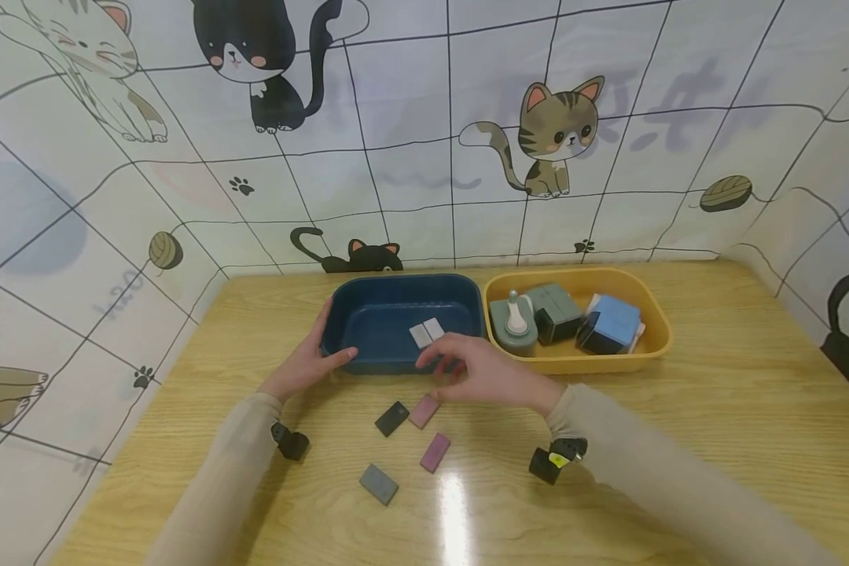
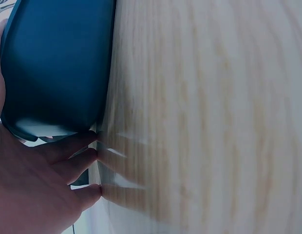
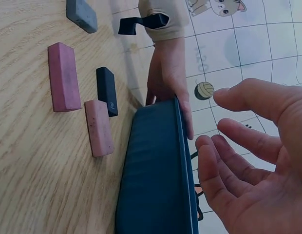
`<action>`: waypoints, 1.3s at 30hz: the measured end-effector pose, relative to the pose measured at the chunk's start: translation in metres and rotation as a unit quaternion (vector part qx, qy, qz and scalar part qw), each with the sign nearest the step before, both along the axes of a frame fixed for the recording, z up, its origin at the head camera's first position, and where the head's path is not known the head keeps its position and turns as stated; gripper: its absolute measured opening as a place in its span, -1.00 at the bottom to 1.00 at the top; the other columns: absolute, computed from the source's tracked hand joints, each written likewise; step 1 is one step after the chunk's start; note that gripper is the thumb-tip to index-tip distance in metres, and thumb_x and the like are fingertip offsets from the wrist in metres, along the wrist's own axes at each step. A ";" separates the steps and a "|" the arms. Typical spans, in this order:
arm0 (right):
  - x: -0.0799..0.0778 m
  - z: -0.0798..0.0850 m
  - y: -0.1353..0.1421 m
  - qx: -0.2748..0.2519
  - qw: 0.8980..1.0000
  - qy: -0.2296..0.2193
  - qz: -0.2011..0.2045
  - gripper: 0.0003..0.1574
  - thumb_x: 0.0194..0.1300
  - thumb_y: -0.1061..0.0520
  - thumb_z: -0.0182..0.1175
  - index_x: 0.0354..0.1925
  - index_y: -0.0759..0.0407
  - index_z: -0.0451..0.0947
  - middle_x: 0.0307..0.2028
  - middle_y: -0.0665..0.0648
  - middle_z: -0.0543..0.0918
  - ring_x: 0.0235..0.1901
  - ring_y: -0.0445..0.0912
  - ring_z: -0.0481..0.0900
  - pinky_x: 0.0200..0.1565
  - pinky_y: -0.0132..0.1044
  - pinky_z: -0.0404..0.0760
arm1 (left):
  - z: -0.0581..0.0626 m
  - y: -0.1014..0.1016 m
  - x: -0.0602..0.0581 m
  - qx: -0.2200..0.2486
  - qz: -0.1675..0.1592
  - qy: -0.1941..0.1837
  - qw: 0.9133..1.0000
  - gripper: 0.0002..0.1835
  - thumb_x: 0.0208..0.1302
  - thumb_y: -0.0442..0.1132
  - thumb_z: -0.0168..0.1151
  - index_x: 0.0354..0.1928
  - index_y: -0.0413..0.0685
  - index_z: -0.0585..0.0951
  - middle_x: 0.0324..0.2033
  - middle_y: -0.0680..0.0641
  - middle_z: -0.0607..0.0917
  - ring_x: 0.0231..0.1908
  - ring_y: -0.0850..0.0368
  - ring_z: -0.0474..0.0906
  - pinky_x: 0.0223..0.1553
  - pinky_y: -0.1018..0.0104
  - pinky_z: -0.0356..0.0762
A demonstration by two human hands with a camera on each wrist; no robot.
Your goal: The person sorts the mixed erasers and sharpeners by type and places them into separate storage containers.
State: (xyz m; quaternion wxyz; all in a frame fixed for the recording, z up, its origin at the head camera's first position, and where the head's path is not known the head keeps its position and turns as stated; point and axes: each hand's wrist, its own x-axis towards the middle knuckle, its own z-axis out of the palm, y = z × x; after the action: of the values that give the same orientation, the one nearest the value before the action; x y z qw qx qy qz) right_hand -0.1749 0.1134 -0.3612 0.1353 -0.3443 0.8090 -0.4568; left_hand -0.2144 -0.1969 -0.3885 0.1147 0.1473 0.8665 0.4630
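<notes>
My left hand (image 1: 313, 354) holds the left end of a dark blue tray (image 1: 389, 367), thumb at the front rim and fingers along the end wall. In the left wrist view its fingertips (image 2: 95, 191) come down to the wood beside the tray. Two pale, small rectangular blocks (image 1: 427, 332) lie side by side inside the tray. Over the front rim hovers my right hand (image 1: 484, 371), fingers loosely bent with nothing between them, as the right wrist view shows. Before the tray lie a black block (image 3: 106, 91), two pink blocks (image 3: 64, 78) and a grey block (image 1: 379, 484).
Right of the blue tray stands a yellow tray (image 1: 608, 363) holding a grey-green bottle (image 1: 512, 334) with a white top, a grey-green box (image 1: 555, 308) and a blue packet (image 1: 614, 318). A cat-patterned sheet (image 1: 410, 181) hangs behind the wooden table (image 1: 573, 487).
</notes>
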 end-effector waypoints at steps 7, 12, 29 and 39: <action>0.003 -0.004 0.000 0.009 1.000 -0.011 0.016 -0.58 0.16 0.32 0.28 0.03 0.20 0.56 -0.06 0.06 0.56 -0.12 0.02 0.55 -0.11 -0.29 0.57 | 0.001 0.001 0.001 -0.006 0.003 0.000 1.000 0.01 0.34 -0.21 0.23 0.52 -0.10 -0.31 0.49 -0.22 -0.28 0.44 -0.24 -0.32 0.33 -0.22 -0.12; 0.005 -0.012 0.000 0.005 0.999 -0.010 0.031 -0.59 0.17 0.31 0.30 0.02 0.24 0.56 -0.08 0.10 0.57 -0.16 -0.02 0.56 -0.13 -0.25 0.58 | 0.001 0.001 0.001 -0.010 0.004 -0.002 1.000 0.02 0.34 -0.21 0.24 0.52 -0.08 -0.31 0.49 -0.22 -0.29 0.44 -0.25 -0.32 0.33 -0.23 -0.11; 0.003 -0.030 -0.001 0.039 0.999 -0.004 0.029 -0.60 0.12 0.30 0.32 -0.02 0.27 0.58 -0.13 0.15 0.56 -0.17 0.01 0.59 -0.17 -0.34 0.59 | 0.003 0.002 0.001 -0.018 0.003 0.005 1.000 0.00 0.35 -0.21 0.22 0.52 -0.11 -0.30 0.49 -0.24 -0.28 0.44 -0.26 -0.31 0.33 -0.24 -0.14; 0.005 -0.039 -0.003 0.068 0.998 -0.011 0.015 -0.54 0.09 0.28 0.33 0.01 0.25 0.58 -0.10 0.12 0.59 -0.14 -0.02 0.60 -0.13 -0.30 0.58 | -0.004 -0.001 -0.002 -0.014 0.003 0.007 1.000 0.01 0.34 -0.22 0.23 0.52 -0.11 -0.30 0.49 -0.24 -0.28 0.44 -0.25 -0.32 0.33 -0.23 -0.15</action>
State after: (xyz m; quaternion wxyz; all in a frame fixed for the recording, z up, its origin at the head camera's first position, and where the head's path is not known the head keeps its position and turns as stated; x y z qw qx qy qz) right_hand -0.1699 0.1101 -0.3997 0.1738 -0.3415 0.8313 -0.4026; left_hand -0.2167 -0.1977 -0.3926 0.1096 0.1465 0.8741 0.4500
